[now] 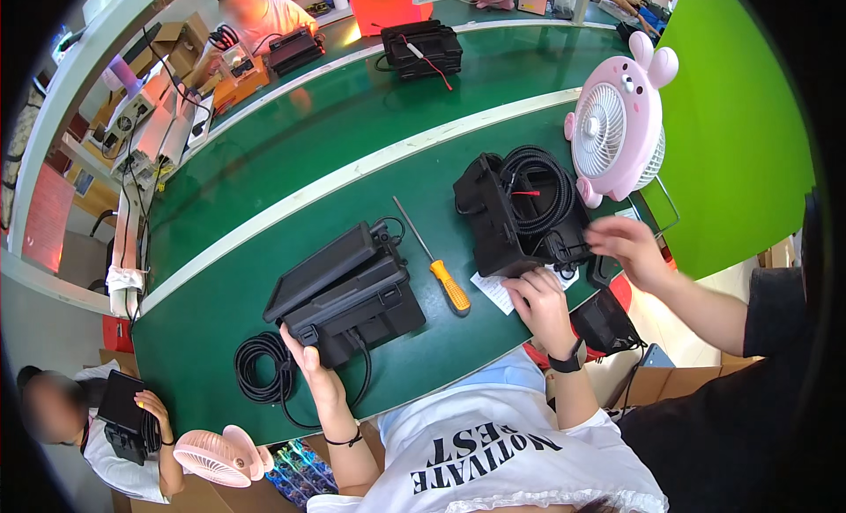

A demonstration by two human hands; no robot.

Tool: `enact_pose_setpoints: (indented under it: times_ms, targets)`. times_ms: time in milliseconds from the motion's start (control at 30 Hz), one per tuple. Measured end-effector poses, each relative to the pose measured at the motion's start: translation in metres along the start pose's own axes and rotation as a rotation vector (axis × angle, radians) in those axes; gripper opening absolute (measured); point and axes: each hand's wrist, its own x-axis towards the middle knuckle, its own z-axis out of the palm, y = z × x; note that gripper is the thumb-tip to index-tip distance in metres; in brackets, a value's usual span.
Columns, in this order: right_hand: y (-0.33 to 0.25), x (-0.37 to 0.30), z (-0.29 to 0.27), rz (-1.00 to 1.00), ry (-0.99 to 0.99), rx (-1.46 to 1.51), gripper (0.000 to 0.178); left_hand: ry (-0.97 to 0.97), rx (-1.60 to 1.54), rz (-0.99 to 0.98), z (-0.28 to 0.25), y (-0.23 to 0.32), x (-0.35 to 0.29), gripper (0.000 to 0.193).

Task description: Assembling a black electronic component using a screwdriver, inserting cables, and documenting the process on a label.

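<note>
My left hand (322, 378) grips the near left corner of a black plastic case (352, 306), thumb on its front and fingers along its side. The case's lid is tilted partly up, and a black cable leads from its front to a coil (262, 368) on the left. My right hand (542, 306) rests, fingers stretched and apart, at the near edge of a second black case (489, 235), over a white printed sheet (495, 293). That case stands open, with a coiled corrugated black hose (539, 189) on it. Between both cases lies an orange-handled screwdriver (449, 288).
From the right, a co-worker's hand (624, 249) reaches to the second case. A pink fan (608, 130) stands behind it; a smaller pink fan (220, 456) is at the near left edge. Across the green table (291, 174) lies another black case (421, 53). Two other people work farther off.
</note>
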Motion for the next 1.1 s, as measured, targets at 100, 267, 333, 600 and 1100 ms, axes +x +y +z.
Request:
enact_pose_setpoints:
  times_ms: [100, 267, 333, 600, 1100]
  targets:
    - [0.007, 0.000, -0.001, -0.014, -0.011, 0.001, 0.019, 0.000, 0.004, -0.015, 0.004, 0.001, 0.001, 0.095]
    - [0.008, 0.003, -0.005, -0.017, -0.066, 0.016, 0.018, -0.010, 0.007, 0.008, 0.003, 0.003, 0.001, 0.096]
    - [0.002, 0.003, -0.008, -0.025, -0.048, -0.022, 0.017, 0.009, 0.008, -0.006, 0.007, 0.006, 0.001, 0.103]
    - [-0.027, 0.006, -0.032, 0.027, 0.043, -0.102, 0.015, 0.050, -0.025, -0.035, 0.004, 0.002, 0.001, 0.099]
    - [-0.109, 0.061, 0.018, -0.178, -0.041, 0.593, 0.045, 0.025, 0.008, -0.026, 0.007, 0.003, 0.010, 0.089]
